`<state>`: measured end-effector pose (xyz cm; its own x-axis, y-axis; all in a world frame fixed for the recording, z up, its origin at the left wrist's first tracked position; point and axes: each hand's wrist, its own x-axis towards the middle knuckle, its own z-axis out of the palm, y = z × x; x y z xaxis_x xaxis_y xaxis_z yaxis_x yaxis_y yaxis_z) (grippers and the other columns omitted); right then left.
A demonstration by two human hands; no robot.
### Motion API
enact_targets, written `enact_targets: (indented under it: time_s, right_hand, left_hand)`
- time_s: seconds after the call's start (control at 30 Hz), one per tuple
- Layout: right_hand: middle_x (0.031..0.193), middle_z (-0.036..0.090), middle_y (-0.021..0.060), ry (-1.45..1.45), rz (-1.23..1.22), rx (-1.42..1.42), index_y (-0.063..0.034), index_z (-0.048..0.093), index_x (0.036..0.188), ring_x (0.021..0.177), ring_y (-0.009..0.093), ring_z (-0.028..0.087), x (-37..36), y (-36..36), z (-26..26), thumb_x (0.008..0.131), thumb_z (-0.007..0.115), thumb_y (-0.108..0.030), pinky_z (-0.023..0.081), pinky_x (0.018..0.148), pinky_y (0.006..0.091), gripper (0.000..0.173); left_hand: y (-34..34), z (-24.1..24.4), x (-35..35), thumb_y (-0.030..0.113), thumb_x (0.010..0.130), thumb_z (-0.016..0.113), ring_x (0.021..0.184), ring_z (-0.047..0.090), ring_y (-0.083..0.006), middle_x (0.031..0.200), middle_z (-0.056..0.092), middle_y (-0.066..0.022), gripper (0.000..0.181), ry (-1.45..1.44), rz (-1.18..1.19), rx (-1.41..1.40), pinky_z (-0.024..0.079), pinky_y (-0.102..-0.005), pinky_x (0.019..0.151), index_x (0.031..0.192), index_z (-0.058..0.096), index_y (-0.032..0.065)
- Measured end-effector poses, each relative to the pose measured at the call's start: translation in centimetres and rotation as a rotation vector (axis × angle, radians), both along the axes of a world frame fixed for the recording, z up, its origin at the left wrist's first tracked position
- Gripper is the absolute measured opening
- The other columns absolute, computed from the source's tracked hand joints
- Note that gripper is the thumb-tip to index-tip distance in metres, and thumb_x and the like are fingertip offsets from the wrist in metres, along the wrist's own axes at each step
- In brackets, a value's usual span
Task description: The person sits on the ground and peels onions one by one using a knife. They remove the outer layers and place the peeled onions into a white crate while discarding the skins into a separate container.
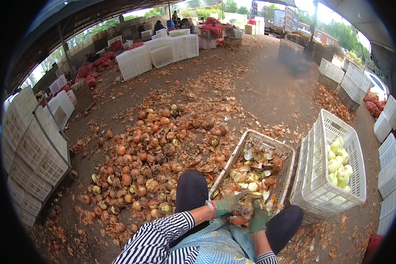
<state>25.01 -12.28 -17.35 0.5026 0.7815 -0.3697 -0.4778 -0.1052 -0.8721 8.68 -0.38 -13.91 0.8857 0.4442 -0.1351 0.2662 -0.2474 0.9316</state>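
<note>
My left hand (227, 205), in a green work glove, is at the near edge of a dirty plastic crate (242, 140) that lies between my knees and holds onion skins and trimmings (247, 175). Close to its right, my right hand (258, 217), gloved too, has its fingers raised at the same edge. Between the hands is a brownish onion with loose skin (246, 208); the fingers are blurred, and which hand grips it does not show. A whitish peeled piece (252, 187) lies on the trimmings just beyond.
A heap of unpeeled onions (142, 165) spreads on the ground at left. Stacked white crates (316, 184) stand at right, the top one holding peeled onions (340, 165). More crates (36, 142) rise far left. People (184, 25) sit in the distance.
</note>
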Motion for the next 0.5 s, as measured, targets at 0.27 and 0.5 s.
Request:
enact_targets:
  time_s: [0.27, 0.5]
  right_hand:
    - [0.103, 0.067, 0.0013, 0.488, -0.138, 0.261, -0.0088, 0.062, 0.120, 0.096, 0.016, 0.067, -1.1, 2.7, 6.7, 0.094, 0.063, -0.027, 0.058, 0.081, 0.0318, 0.031]
    - [0.081, 0.065, 0.0005, 0.287, -0.206, 0.227, -0.0059, 0.060, 0.107, 0.056, 0.010, 0.062, -2.4, 4.0, 8.0, 0.093, 0.064, -0.032, 0.050, 0.044, 0.0236, 0.029]
  left_hand:
    - [-3.8, 1.7, -1.8, 0.028, 0.096, 0.057, 0.117, 0.056, -0.0308, 0.131, 0.055, -0.0158, 0.052, -0.409, 0.865, -1.133, 0.049, -0.0453, 0.101, 0.141, 0.043, 0.0056]
    - [-6.3, 6.8, -2.0, 0.032, 0.103, 0.044, 0.128, 0.050, -0.0333, 0.140, 0.050, -0.0172, 0.045, -0.698, 0.820, -1.337, 0.044, -0.0538, 0.107, 0.135, 0.045, 0.0013]
